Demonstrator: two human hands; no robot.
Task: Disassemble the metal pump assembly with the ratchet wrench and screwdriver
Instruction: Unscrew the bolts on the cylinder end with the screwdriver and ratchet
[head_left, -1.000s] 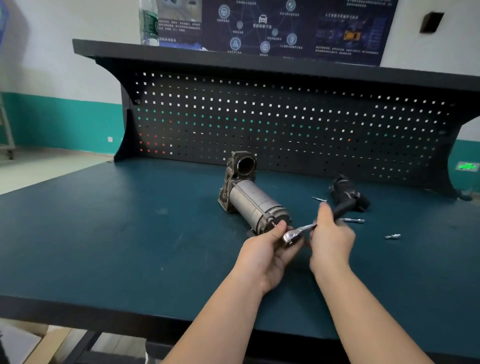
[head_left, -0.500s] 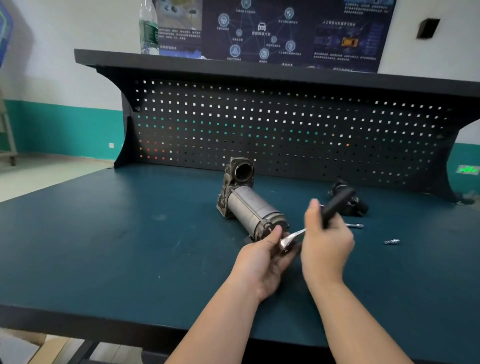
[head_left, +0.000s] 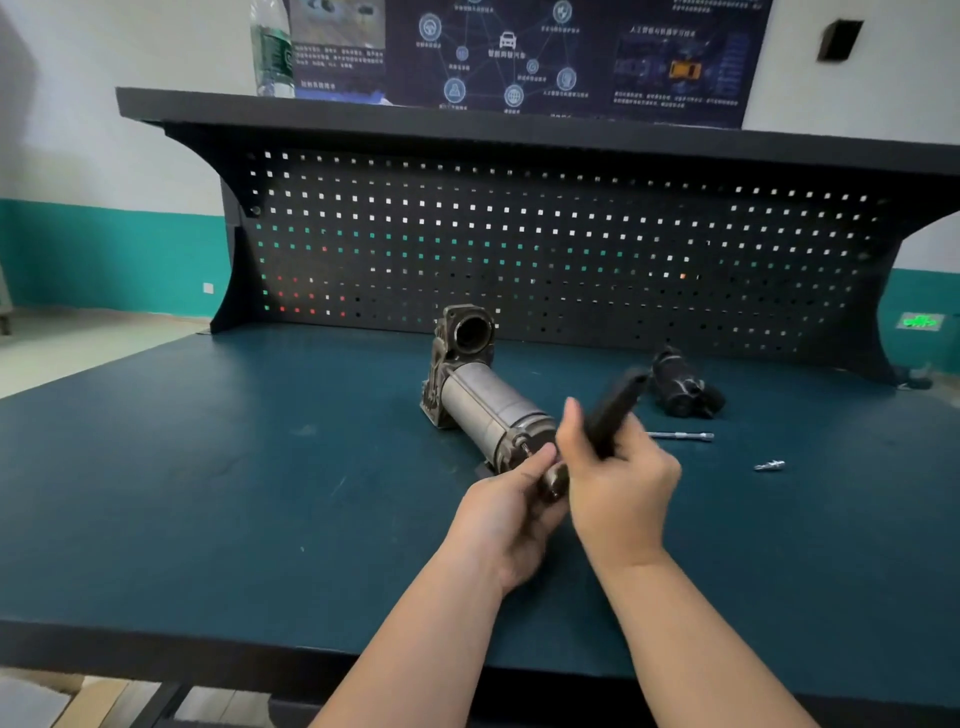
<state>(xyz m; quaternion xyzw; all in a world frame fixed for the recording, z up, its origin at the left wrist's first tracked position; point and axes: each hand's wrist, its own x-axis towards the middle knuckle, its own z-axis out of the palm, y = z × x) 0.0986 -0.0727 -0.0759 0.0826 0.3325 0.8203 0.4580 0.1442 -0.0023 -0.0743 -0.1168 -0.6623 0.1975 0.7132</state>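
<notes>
head | ratchet wrench (head_left: 615, 410) handle blurred | head hidden behind right hand (head_left: 621, 488)

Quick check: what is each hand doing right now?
Left hand: holds the ratchet head at the pump end.
Right hand: grips the ratchet handle.

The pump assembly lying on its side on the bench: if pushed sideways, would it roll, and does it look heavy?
The pump assembly has a round metal barrel, so it might roll, but the blocky housing at its far end probably checks that. All-metal build suggests it is heavy for its size. The left hand at its near end likely steadies it.
</notes>
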